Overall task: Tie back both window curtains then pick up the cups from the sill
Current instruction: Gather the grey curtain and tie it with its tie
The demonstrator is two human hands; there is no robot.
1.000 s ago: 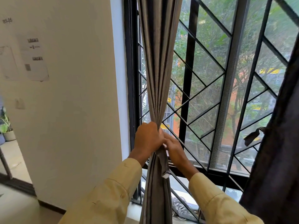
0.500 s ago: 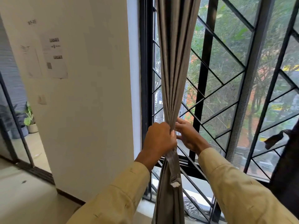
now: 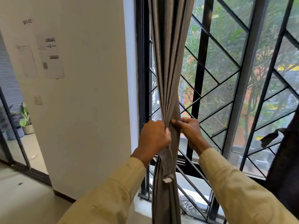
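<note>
A grey-brown curtain (image 3: 168,65) hangs gathered into a narrow bunch in front of the barred window's left side. My left hand (image 3: 153,138) is closed around the bunch at its waist. My right hand (image 3: 189,130) pinches the fabric from the right at the same height. A strip of matching cloth, the tie-back (image 3: 167,165), hangs down from my left hand with a frayed white end. A second, dark curtain (image 3: 284,167) hangs at the far right edge, with its own tie strip (image 3: 271,137) dangling loose. No cups are in view.
A black window frame with diagonal bars (image 3: 215,88) fills the right half. The white sill (image 3: 144,206) runs below it, with a coil of cable behind the bars. A cream wall (image 3: 90,94) with paper notices stands to the left, beside a doorway and potted plants (image 3: 25,120).
My view has swung to the right and up a little. My right hand has risen from below the left hand's level to pinch the curtain beside it. The left hand keeps its grip.
</note>
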